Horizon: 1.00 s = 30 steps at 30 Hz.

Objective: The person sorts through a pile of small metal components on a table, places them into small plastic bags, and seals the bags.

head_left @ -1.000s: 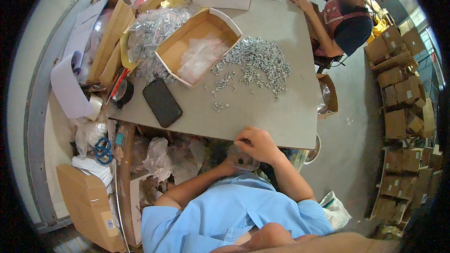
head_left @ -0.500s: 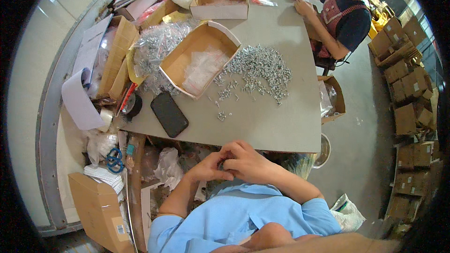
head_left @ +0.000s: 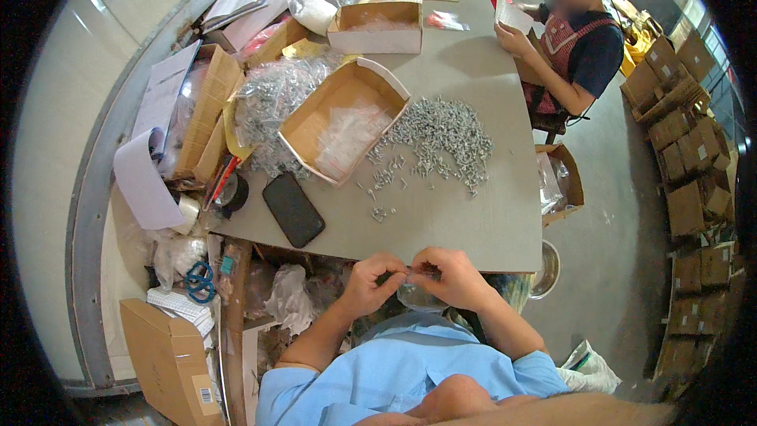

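Observation:
A small clear plastic bag (head_left: 419, 297) hangs between my hands, just off the table's front edge. My left hand (head_left: 374, 282) pinches its upper edge with thumb and forefinger. Close beside it, fingertips nearly touching, my right hand (head_left: 453, 276) pinches the same edge. What the bag contains is too blurred to tell. Beyond my hands a spread-out heap of small silver screws (head_left: 445, 138) lies on the grey table (head_left: 473, 229). Left of the heap stands an open cardboard box (head_left: 303, 130) with flat clear bags (head_left: 351, 138) inside.
A black phone (head_left: 293, 210) lies near the front left edge. Filled clear bags (head_left: 280, 102) pile up behind it. Blue-handled scissors (head_left: 197, 282) hang at lower left. Across the table a person (head_left: 576, 47) holds a white sheet (head_left: 512, 16). Stacked cartons (head_left: 694, 213) line the right side.
My hands have moved apart from their clasped position, and the clear bag now shows between them. The other person has raised a white sheet. The whole view has shifted slightly.

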Tool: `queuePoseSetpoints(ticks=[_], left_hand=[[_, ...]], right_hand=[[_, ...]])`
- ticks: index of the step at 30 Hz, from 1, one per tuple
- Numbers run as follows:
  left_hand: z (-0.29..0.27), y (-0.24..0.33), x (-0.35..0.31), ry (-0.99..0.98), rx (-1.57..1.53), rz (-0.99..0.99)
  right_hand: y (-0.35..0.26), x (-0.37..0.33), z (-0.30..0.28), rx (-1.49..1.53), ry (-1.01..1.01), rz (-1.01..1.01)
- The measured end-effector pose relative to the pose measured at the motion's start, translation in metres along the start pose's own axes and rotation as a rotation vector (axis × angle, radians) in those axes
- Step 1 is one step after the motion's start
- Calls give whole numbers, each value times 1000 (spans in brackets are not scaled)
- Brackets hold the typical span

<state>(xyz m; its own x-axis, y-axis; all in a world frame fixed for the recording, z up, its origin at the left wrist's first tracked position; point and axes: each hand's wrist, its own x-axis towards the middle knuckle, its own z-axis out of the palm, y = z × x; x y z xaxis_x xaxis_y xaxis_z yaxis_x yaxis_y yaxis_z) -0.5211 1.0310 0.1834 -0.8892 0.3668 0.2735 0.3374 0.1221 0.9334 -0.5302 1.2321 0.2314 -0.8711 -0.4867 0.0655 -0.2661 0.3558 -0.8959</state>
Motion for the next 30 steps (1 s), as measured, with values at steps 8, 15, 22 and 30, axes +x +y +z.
queuePoseSetpoints(ticks=[8,15,22,30], left_hand=[[-10,1,0,-84,-75,-25],[-19,20,11,-19,-112,-121],[-13,25,17,11,-78,-139],[-11,19,18,66,-353,-285]], right_hand=[[0,4,2,120,-161,31],[9,9,6,326,-119,102],[20,11,9,379,-85,32],[18,7,-5,244,21,75]])
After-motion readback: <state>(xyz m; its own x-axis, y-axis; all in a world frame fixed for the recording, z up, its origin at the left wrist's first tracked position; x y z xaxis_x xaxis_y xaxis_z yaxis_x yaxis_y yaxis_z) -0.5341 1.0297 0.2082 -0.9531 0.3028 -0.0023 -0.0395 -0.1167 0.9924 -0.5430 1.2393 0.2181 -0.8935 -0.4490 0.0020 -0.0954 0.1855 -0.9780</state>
